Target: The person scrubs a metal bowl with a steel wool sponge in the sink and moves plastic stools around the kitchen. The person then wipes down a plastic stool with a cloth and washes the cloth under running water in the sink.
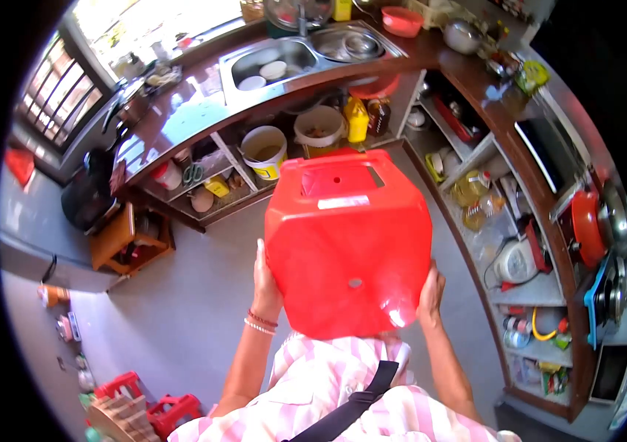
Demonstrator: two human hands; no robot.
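Red plastic stool [343, 250] between left hand [265, 285] and right hand [430, 295], its sides in their grip

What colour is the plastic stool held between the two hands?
The stool is bright red, with a whitish label; the head view shows it.
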